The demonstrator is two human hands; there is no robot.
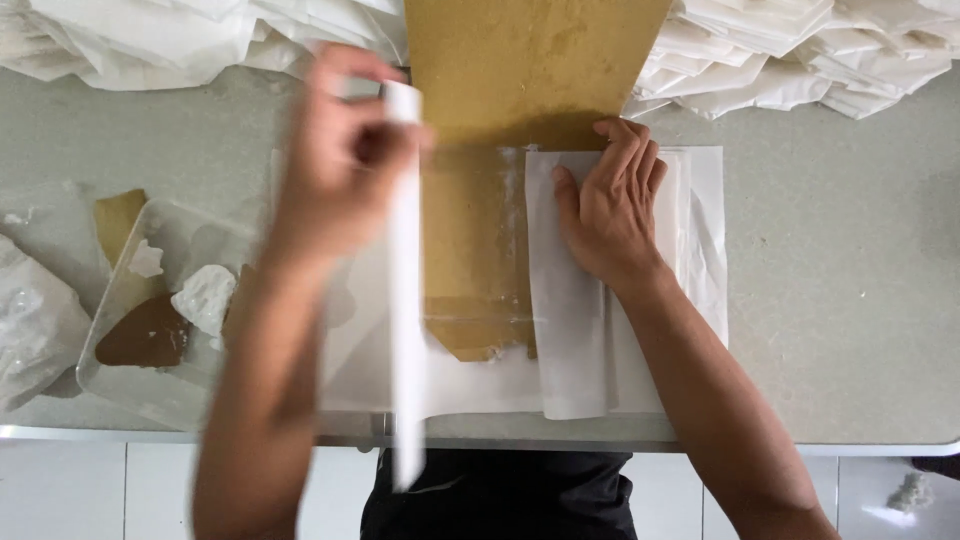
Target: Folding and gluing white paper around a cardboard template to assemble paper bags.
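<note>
Two hands (340, 170), one brown board (520, 70), perhaps two paper heaps (800, 60).

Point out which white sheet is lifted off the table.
The long white sheet pinched in the left hand; it stands on edge, while the folded sheet under the right hand lies flat.

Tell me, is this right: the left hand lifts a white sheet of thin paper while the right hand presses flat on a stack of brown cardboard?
Not quite. In the head view the right hand presses flat on a folded white paper stack, not brown cardboard. The left hand does lift a white sheet of thin paper.
</note>
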